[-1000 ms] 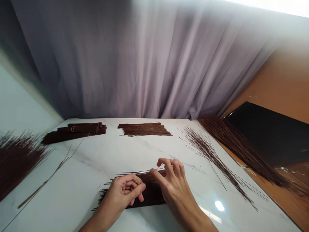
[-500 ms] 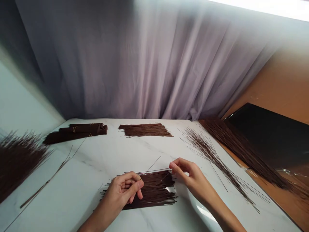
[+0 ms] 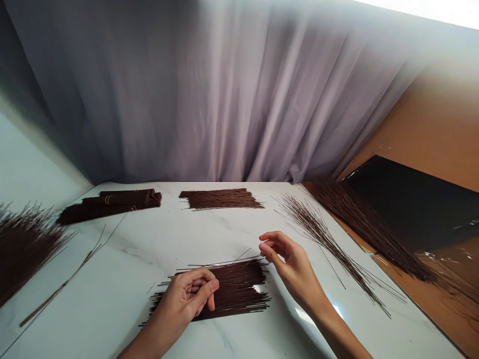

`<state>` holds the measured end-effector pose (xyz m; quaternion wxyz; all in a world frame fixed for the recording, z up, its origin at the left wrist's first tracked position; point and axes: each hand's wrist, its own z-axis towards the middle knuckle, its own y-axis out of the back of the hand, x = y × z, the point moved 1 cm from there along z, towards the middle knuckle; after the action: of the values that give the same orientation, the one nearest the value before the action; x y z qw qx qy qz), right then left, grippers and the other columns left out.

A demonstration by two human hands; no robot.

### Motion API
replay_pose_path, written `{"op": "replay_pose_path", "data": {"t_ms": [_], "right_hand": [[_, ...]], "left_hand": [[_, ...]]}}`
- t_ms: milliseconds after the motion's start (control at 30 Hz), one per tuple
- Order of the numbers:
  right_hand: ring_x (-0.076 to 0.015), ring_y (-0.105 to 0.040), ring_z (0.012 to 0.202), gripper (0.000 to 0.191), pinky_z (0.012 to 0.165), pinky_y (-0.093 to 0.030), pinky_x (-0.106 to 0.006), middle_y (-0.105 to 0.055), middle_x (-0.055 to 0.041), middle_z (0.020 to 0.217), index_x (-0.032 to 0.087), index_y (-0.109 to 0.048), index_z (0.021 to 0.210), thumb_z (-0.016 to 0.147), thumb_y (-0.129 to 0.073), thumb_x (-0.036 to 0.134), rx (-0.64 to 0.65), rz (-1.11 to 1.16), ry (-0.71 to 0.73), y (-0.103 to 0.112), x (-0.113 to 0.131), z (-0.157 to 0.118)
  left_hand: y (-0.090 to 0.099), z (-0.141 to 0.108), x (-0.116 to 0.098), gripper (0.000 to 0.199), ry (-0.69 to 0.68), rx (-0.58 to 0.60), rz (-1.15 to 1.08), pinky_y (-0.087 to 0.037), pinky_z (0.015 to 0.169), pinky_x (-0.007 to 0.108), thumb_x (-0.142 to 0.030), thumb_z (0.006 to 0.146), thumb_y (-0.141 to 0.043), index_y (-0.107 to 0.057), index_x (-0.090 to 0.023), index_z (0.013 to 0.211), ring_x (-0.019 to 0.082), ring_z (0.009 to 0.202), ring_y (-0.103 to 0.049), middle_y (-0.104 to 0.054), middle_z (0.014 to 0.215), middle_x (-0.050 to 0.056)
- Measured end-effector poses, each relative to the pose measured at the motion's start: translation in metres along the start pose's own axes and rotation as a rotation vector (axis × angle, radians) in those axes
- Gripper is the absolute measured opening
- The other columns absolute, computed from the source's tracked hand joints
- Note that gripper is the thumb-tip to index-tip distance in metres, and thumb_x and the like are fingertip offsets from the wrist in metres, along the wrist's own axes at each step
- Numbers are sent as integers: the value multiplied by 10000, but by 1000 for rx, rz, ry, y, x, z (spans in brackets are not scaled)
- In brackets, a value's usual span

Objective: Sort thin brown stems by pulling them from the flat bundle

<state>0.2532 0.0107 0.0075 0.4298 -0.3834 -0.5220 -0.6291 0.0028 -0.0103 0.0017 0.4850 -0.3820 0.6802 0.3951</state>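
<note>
Thin dark brown sticks (image 3: 239, 289) lie side by side in a flat layer on the white marble-patterned table. My left hand (image 3: 190, 294) is over the left part of this layer, thumb pressed to the curled index finger; whatever the pinch holds, if anything, is too small to make out. Just above the layer's far right corner is my right hand (image 3: 286, 259), its thumb and index fingertips apart and no stick visible between them. One loose stick slants up from the layer's far edge between the hands.
At the back lie a flat stick bundle (image 3: 222, 198) and tied dark rolls (image 3: 123, 200). Loose long sticks (image 3: 325, 234) spread at right, beside a longer bundle (image 3: 374, 234) and a black sheet (image 3: 407, 204). A blurred bristly pile (image 3: 26, 249) and a few strands (image 3: 67, 281) are at left.
My right thumb and index finger have parted, and the hand has risen slightly. The thin stick seen running from my left fingertips no longer clearly reaches them. The whole view has shifted slightly.
</note>
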Motion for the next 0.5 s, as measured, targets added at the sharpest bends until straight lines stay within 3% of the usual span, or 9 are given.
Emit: {"op": "replay_pose_path", "data": {"t_ms": [300, 500], "right_hand": [[-185, -604, 752, 368, 713, -496, -309, -655, -28, 812, 201, -642, 1019, 979, -520, 546, 78, -46, -8, 3, 0, 1], [-194, -610, 777, 422, 735, -502, -331, -684, -52, 914, 224, -609, 1130, 1018, -408, 577, -73, -110, -50, 7, -2, 1]], "left_hand": [[3, 2, 6, 387, -31, -45, 49, -327, 525, 240, -550, 915, -613, -632, -189, 777, 128, 541, -423, -631, 614, 5], [4, 2, 6, 369, -36, -74, 55, -352, 533, 233, -533, 921, -620, -637, -198, 767, 146, 579, -497, -652, 621, 10]]}}
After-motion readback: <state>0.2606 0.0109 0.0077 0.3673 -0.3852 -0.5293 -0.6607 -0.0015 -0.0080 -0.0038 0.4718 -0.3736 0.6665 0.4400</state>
